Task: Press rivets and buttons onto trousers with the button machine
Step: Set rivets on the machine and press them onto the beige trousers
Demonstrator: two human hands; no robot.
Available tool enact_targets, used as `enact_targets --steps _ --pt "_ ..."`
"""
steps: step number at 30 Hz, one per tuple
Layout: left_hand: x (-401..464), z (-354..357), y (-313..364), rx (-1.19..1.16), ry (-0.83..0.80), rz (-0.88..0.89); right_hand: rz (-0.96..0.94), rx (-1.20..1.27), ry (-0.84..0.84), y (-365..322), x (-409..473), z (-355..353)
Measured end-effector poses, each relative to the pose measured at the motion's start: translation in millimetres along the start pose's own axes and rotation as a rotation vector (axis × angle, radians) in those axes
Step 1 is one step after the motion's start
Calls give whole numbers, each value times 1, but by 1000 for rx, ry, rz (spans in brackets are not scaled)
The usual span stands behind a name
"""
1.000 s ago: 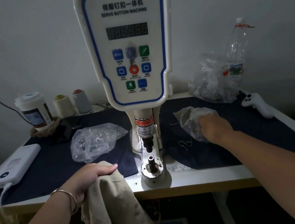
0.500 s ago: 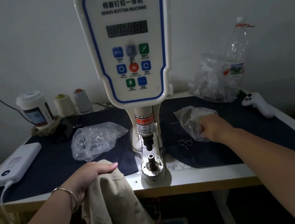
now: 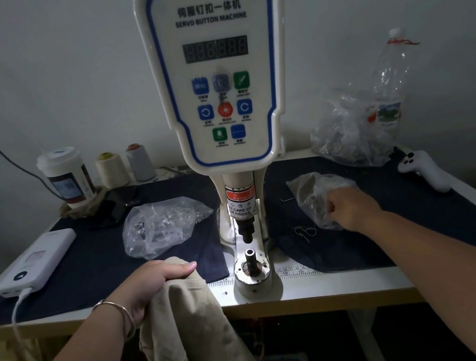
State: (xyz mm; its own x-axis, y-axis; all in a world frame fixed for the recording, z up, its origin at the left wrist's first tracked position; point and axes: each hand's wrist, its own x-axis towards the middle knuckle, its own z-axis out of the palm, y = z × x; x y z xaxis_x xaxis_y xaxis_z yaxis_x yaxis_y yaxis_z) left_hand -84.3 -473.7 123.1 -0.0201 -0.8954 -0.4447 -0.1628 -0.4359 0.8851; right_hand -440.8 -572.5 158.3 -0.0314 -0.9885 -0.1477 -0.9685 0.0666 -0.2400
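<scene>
Where right hand (image 3: 347, 207) enters bag (image 3: 315, 197), fingertips hidden.

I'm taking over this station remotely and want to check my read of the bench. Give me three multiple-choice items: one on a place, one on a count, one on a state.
1. Where does the white power bank lie?
A. Left end of the table
B. Right end of the table
C. On the machine base

2. How many thread cones stand by the wall?
A. One
B. Two
C. Four

3. What is the left hand doing?
A. Pressing a panel key
B. Resting flat and empty
C. Gripping the beige trousers

Answers: 1 A, it sits left of the button machine with its cable plugged in. 2 B, a cream one and a grey one. 3 C, its fingers curl over the cloth at the table edge.
</scene>
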Motion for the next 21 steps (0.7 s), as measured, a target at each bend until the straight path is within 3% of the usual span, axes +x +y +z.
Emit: enact_targets --steps 6,14,17,21 --pt "0 -2 0 -6 -5 -20 44 24 -32 -1 6 2" --pt "0 -2 -1 -13 -16 -12 51 53 138 6 -1 14" --pt "0 -1 -1 -17 -9 -18 -41 97 229 15 -5 18" --pt "-1 -1 -1 -13 -13 -14 -156 74 221 25 -8 12"
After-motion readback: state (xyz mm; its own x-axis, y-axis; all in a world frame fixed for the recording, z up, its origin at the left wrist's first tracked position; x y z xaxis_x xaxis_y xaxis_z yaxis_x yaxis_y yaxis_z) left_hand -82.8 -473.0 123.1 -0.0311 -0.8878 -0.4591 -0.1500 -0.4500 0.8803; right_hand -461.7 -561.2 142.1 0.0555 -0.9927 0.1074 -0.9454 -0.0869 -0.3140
